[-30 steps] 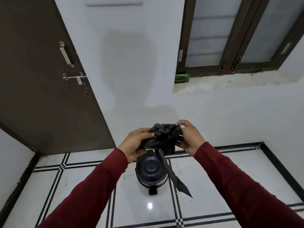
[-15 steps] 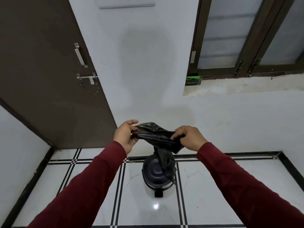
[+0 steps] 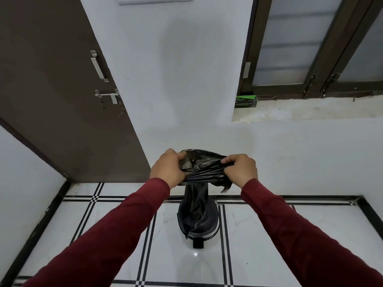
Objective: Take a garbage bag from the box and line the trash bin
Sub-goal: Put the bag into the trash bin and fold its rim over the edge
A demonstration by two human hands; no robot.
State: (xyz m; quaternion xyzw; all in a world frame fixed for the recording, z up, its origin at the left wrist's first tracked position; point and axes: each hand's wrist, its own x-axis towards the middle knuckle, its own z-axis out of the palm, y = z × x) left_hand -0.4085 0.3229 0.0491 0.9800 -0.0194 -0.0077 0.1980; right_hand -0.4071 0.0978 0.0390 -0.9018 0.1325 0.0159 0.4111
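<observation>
Tiled floor (image 3: 269, 235), box (image 3: 245, 101) on sill, print unreadable | both hands' grip pinches garbage bag (image 3: 202, 168): left hand (image 3: 167, 169), right hand (image 3: 240, 168) | bag now hangs lower over trash bin (image 3: 209, 222).

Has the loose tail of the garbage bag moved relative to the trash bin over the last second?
Yes. The garbage bag tail, earlier trailing right of the trash bin, now hangs straight down over its top.

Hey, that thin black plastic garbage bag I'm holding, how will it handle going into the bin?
Likely floppy: the black plastic garbage bag crumples between the left hand and right hand, its tail drooping limply. Glossy folds suggest slipperiness. Probably very light.
</observation>
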